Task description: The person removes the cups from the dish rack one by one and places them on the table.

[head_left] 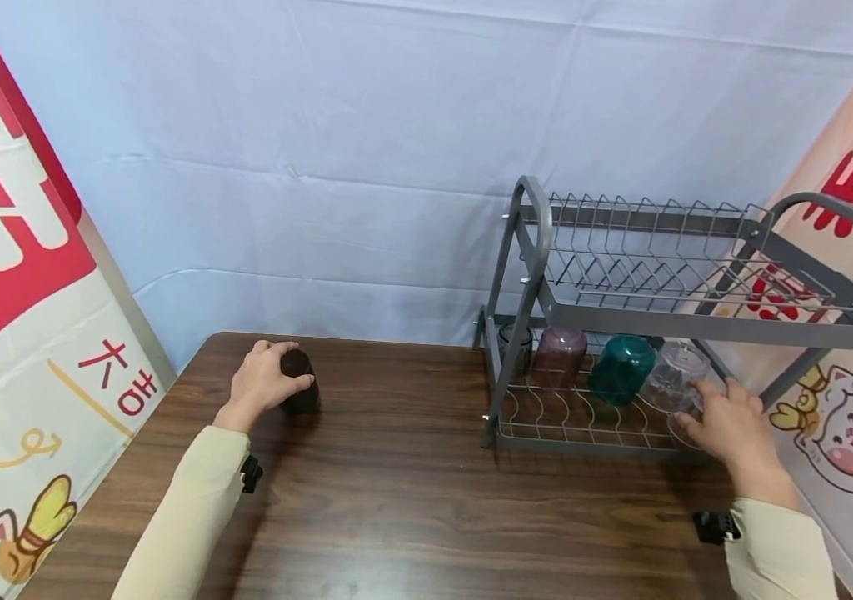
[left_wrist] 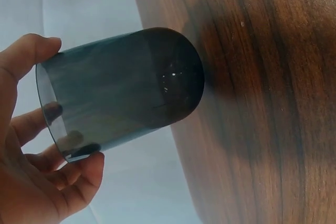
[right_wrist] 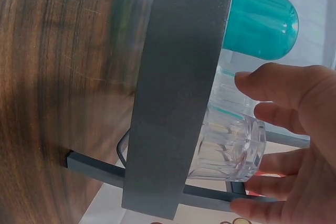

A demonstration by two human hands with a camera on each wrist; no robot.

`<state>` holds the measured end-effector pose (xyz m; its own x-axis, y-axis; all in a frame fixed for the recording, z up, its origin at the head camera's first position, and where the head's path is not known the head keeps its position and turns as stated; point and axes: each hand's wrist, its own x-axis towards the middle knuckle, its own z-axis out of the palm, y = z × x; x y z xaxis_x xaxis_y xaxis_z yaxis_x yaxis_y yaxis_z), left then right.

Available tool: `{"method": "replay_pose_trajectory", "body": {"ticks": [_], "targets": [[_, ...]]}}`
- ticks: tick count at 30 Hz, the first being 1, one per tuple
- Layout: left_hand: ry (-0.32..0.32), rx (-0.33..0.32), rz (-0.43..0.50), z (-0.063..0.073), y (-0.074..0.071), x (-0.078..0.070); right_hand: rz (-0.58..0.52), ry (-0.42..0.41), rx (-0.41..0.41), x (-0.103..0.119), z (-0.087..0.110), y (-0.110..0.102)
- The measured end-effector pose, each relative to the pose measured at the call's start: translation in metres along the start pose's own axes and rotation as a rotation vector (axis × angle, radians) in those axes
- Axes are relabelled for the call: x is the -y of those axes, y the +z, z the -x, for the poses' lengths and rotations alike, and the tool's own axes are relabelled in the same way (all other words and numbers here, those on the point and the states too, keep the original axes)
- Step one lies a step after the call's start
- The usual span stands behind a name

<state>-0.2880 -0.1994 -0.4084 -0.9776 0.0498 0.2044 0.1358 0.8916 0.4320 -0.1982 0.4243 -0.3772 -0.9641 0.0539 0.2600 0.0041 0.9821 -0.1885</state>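
Note:
At the table's far left, my left hand (head_left: 265, 379) grips a dark smoky drinking glass (head_left: 302, 398) near its rim. The left wrist view shows the glass (left_wrist: 121, 82) mouth toward the palm, its rounded base close to the wood. My right hand (head_left: 734, 421) reaches into the right end of the rack's lower tier, beside a clear faceted glass (head_left: 674, 375). In the right wrist view its thumb and fingers are spread, with fingertips right at the clear glass (right_wrist: 226, 148). A teal glass (head_left: 621, 371) and a purple glass (head_left: 559, 358) stand upside down to its left.
A grey two-tier dish rack (head_left: 606, 315) stands at the right of the brown wooden table (head_left: 396, 483). Another dark glass (head_left: 514, 350) sits at the lower tier's left end. Pale cloth (head_left: 321, 167) hangs behind, and printed banners (head_left: 14, 275) flank both sides.

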Motion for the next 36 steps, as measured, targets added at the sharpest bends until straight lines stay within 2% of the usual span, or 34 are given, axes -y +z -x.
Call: {"method": "replay_pose_trajectory", "body": {"ticks": [10, 19, 27, 36], "targets": [[-0.062, -0.026, -0.016, -0.004, -0.001, 0.001, 0.001, -0.004, 0.001, 0.001, 0.000, 0.003], [-0.073, -0.030, -0.007, -0.008, 0.002, 0.003, -0.018, 0.014, -0.017, -0.001, -0.002, 0.009], [-0.077, -0.027, 0.004, -0.011, 0.009, 0.012, -0.024, 0.002, -0.060, -0.002, -0.001, 0.015], [-0.061, -0.021, 0.021, -0.012, 0.011, 0.012, -0.058, 0.045, -0.105, -0.002, -0.002, 0.017]]}}
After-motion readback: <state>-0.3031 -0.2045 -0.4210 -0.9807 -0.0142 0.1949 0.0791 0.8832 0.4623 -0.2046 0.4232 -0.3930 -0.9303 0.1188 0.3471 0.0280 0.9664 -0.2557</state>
